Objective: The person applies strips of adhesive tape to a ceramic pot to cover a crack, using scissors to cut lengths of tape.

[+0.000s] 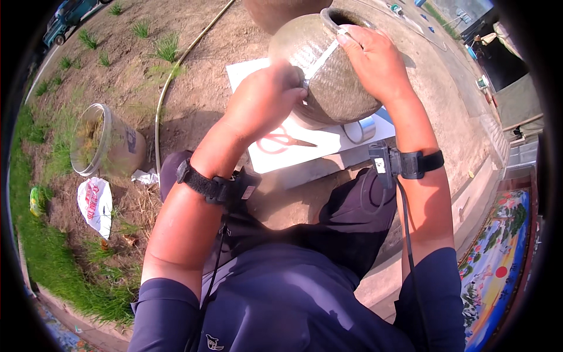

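Note:
A rounded grey-brown clay jar point(340, 88) leans with its mouth toward the upper right, above a white board point(287, 158). Across its side runs a shiny silver strip of tape point(324, 58). At the strip's lower end my left hand point(267, 94) is closed, fingers curled and thumb pressed in, slightly blurred by motion. My right hand point(375, 58) pinches the upper end by the jar's rim, its thumb lying against the jar. On the board below are scissors with reddish handles point(278, 141) and a roll of silver tape point(360, 130). The jar's far side is hidden.
Another brown pot point(281, 12) stands just beyond the jar. On the left are a pale hose point(159, 114), a translucent plastic bucket point(123, 146) and a white plastic bag point(95, 202) beside grass. A colourful patterned sheet point(498, 258) lies at the right. Cables run along both my forearms.

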Demonstrator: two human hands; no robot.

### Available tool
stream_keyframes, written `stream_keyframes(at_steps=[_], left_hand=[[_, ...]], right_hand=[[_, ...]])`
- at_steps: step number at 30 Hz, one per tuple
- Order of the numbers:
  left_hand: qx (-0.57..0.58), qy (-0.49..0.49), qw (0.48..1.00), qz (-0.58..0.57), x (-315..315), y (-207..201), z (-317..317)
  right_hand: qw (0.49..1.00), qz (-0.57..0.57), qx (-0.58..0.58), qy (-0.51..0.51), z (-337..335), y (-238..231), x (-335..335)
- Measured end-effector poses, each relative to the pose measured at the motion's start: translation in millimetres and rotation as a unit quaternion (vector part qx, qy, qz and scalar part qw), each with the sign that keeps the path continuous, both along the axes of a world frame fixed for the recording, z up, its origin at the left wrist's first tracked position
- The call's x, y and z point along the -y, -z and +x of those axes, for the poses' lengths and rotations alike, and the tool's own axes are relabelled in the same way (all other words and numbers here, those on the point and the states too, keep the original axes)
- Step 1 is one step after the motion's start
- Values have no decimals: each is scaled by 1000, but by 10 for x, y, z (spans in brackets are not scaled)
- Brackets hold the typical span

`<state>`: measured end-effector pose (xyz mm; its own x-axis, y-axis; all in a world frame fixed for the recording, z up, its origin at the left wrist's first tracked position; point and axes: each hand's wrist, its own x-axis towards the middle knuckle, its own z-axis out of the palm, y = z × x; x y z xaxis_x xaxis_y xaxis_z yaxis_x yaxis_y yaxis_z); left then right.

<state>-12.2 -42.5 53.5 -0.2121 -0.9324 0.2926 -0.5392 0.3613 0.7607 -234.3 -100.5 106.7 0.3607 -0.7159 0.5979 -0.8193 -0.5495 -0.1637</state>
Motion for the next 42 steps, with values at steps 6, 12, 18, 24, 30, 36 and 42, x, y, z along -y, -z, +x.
stream_keyframes(at_steps=[6, 12, 18, 24, 30, 36, 42], left_hand=[[-28, -3, 999, 14, 74, -61, 12], [-17, 3, 997, 72, 118, -154, 4], [-33, 0, 997, 75, 153, -236, 0], [-28, 25, 995, 96, 191, -252, 18], [-13, -8, 999, 42, 215, -259, -46], [-10, 1, 997, 74, 229, -239, -47], [-34, 28, 998, 37, 200, -189, -29]], right_hand=[[1000, 6, -13, 3, 32, -21, -8], [1000, 8, -11, 2, 15, -37, -17], [1000, -3, -6, 3, 14, -28, -18], [1000, 6, -8, 6, 19, -24, -20], [1000, -13, -1, -17, 18, -34, -9], [1000, 3, 10, -4, 30, -19, -16], [999, -25, 13, -25, 18, -13, 20]])
